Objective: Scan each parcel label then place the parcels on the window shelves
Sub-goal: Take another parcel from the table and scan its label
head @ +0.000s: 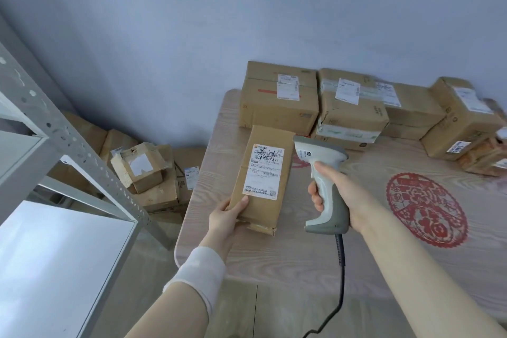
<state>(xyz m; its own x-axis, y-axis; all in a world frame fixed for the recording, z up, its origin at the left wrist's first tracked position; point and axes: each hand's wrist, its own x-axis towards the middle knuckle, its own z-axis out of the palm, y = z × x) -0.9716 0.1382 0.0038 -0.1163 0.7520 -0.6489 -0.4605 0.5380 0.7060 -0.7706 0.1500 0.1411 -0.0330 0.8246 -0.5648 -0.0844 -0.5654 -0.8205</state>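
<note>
Two hands: left hand (223, 218) grips near end of oblong brown cardboard parcel (262, 200), long axis pointing away over pale wood-grain table (301, 250); right hand (333, 189) clasps grey-white handheld scanner (330, 207) just right of it.

Your spot: parcel sorting room. Labelled cartons (279, 101) stacked along counter (301, 250) at 1 o'clock, loose cartons (145, 173) on floor (274, 315) at 11, perforated steel rack (82, 151) at 9, corded barcode scanner (332, 200) at 12.

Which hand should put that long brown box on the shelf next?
Left. The left hand grips the long brown cardboard parcel, and the grey metal shelf rack stands on its side. The right hand holds the grey-white handheld scanner.
</note>
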